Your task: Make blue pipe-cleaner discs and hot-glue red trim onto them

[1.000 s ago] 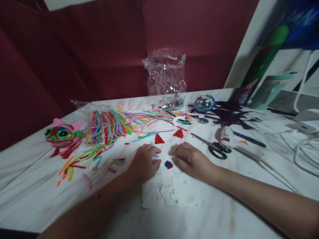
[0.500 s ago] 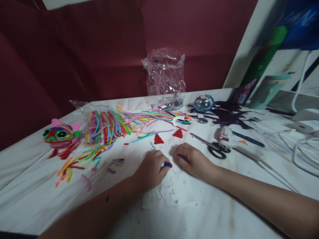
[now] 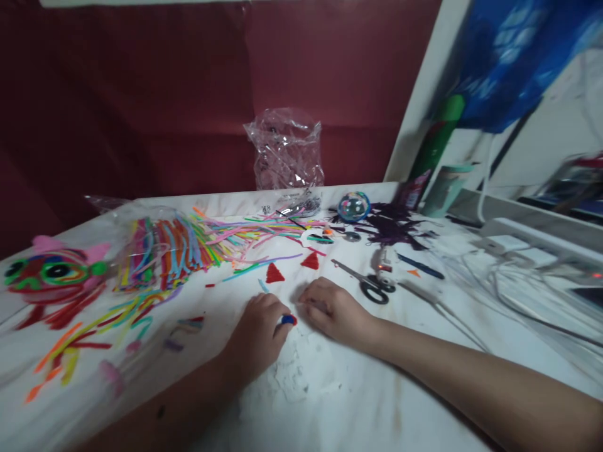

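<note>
My left hand (image 3: 259, 329) is closed, pinching a small blue-and-red fuzzy piece (image 3: 288, 319) that looks like coiled pipe cleaner. Just right of it, my right hand (image 3: 334, 311) rests on the table with its fingers curled together; whatever they hold, if anything, is hidden. Beyond both hands lie two red fuzzy triangles, one on the left (image 3: 274, 272) and one on the right (image 3: 309, 260). Black-handled scissors (image 3: 374, 290) lie past my right hand. A torn, whitish paper-like patch (image 3: 301, 370) is on the table below my hands.
At left stands a colourful fuzzy animal figure (image 3: 56, 276). A bundle of pipe cleaners (image 3: 174, 248) spills from a clear bag, with loose pieces (image 3: 80, 345) nearby. A clear dome (image 3: 354, 207), dark purple strands (image 3: 398, 223), a glue gun (image 3: 385, 260) and white cables (image 3: 513, 282) lie at right.
The view has swung to the right, so everything appears shifted left. My hands keep nearly the same pose, the left still pinching the blue-and-red piece.
</note>
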Demonstrator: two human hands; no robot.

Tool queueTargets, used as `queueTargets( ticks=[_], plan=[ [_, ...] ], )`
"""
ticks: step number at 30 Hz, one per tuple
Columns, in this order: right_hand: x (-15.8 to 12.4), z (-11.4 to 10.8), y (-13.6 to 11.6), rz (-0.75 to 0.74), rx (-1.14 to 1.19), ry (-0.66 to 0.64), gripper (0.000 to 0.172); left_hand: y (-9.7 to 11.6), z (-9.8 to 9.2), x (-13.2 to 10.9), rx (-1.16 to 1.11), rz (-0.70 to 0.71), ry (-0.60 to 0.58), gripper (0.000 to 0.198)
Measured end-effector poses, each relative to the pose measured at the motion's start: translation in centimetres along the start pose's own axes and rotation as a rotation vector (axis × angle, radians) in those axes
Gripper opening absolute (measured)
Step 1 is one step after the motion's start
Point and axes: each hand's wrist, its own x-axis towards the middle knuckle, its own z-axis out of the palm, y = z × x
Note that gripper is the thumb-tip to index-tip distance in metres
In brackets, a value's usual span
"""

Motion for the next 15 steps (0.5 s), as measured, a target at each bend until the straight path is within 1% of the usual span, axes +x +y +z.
queueTargets(
  ticks=[2,4,7,10,12,13,15],
  plan=[
    [0.6,-1.2,-0.4,-0.001,-0.041,0.025,0.017,-0.2,0.1,0.0,0.023,-0.01,0.015,0.008],
    [1.5,-2.9,-0.7,0.028,-0.112,0.062,0.016,-0.4,0.2,0.1,0.031,-0.007,0.008,0.008],
    [2.5,-6.6,-0.1,0.159,-0.284,0.142,0.018,-0.6,0.3,0.3,0.018,-0.001,-0.019,0.009],
    [2.1,-10.5,1.8,0.307,-0.434,0.191,0.022,-0.6,0.3,0.4,-0.004,0.004,-0.035,0.008],
    [0.8,-12.4,3.3,0.402,-0.522,0.142,0.022,-0.7,0.2,0.4,-0.018,0.014,-0.033,0.008],
    [0.0,-13.1,3.9,0.445,-0.571,0.102,0.021,-0.7,0.2,0.4,-0.024,0.02,-0.029,0.009],
    [-1.8,-13.6,5.0,0.523,-0.674,0.002,0.017,-0.8,0.2,0.3,-0.033,0.025,-0.016,0.009]
  ],
)
